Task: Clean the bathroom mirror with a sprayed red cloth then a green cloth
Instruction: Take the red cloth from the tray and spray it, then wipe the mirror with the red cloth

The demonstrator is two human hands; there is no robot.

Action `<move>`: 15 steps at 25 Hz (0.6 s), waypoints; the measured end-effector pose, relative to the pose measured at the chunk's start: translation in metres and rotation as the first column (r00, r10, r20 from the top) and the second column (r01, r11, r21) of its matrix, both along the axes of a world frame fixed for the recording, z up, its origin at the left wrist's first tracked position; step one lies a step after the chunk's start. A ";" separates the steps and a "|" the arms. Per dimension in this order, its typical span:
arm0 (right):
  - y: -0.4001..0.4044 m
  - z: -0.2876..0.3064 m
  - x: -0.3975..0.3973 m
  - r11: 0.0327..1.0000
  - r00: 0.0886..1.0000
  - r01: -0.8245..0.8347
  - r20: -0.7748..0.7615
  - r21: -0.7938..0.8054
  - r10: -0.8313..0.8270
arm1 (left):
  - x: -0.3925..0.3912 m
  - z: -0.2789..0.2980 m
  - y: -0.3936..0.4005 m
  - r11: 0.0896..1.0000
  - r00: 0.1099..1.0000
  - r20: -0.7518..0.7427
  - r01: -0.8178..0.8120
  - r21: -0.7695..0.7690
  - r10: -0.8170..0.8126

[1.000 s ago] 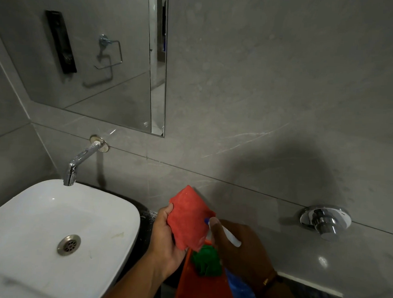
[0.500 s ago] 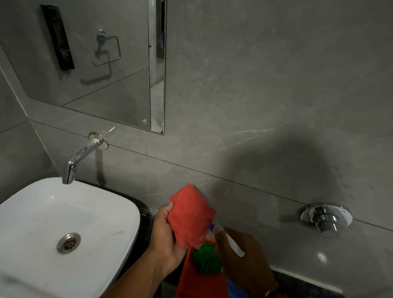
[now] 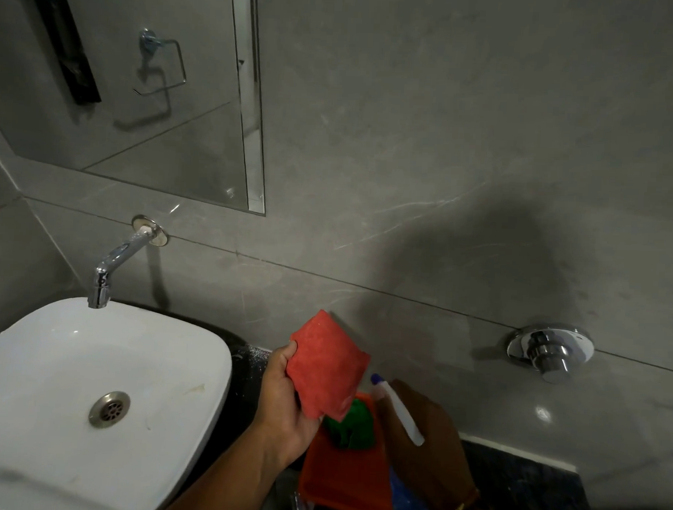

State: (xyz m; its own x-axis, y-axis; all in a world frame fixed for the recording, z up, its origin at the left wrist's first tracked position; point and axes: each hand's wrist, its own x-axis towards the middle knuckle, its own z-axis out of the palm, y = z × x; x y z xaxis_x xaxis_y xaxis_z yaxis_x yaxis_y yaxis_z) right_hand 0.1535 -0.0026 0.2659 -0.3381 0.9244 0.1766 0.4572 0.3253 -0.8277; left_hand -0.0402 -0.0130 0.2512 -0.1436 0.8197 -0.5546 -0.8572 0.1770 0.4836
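head view, looking down at a bathroom counter. the left hand (image 3: 284, 401), low in the middle of the frame, is clamped on a folded red cloth (image 3: 326, 371), thumb on its left edge. just right of it the right hand (image 3: 423, 445) is wrapped around a spray bottle (image 3: 396, 409), whose blue-tipped nozzle sits near the cloth's lower right edge without touching it. below both hands a green cloth (image 3: 353, 427) lies in an orange tray (image 3: 342, 480). the mirror (image 3: 142, 95) fills the upper left of the frame, above a tap (image 3: 115, 262) and a white sink (image 3: 93, 399) at lower left. a chrome knob (image 3: 549, 352) sits on the wall at right.
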 end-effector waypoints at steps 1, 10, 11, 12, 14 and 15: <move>0.003 -0.008 0.009 0.999 0.997 0.031 -0.064 -0.036 -0.034 | 0.000 -0.004 0.000 1.000 1.000 0.011 -0.005 0.003 0.005; 0.049 -0.157 0.068 0.889 0.904 0.309 -0.185 -0.338 -0.385 | 0.001 -0.059 -0.019 0.998 0.997 0.059 -0.049 -0.050 0.052; 0.058 -0.171 0.068 0.887 0.910 0.325 -0.145 -0.329 -0.387 | 0.002 -0.067 -0.022 0.997 0.996 0.074 -0.036 -0.066 0.040; 0.064 -0.182 0.067 0.886 0.912 0.334 -0.127 -0.321 -0.389 | 0.003 -0.072 -0.025 0.996 0.996 0.075 -0.034 -0.084 0.040; 0.074 -0.201 0.068 0.867 0.903 0.351 -0.117 -0.353 -0.413 | 0.006 -0.078 -0.031 0.997 0.999 0.048 -0.020 -0.077 0.024; 0.075 -0.207 0.068 0.858 0.903 0.353 -0.104 -0.372 -0.417 | 0.006 -0.078 -0.033 0.997 0.999 0.032 -0.032 -0.072 0.034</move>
State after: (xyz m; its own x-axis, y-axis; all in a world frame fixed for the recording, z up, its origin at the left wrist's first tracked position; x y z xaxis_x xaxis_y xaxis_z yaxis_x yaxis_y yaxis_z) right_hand 0.2213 0.0726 0.0594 0.0645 0.9873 -0.1454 0.3253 -0.1586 -0.9322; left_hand -0.0340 -0.0458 0.1737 -0.1503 0.7732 -0.6161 -0.8786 0.1812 0.4417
